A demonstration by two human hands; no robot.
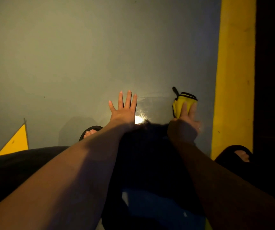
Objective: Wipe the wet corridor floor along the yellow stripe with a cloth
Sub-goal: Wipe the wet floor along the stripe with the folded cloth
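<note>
A plain grey floor [67,55] carries a solid yellow stripe [234,72] along its right edge and a yellow triangle [15,143] at lower left, the cloth [183,103] is yellow with black trim, and both sandals [92,130] are black.

Dim grey floor [67,55], glossy, one bright light glare [139,119] reflected; yellow triangle marking [15,143] lower left; dark strip [272,72] along right edge.
</note>
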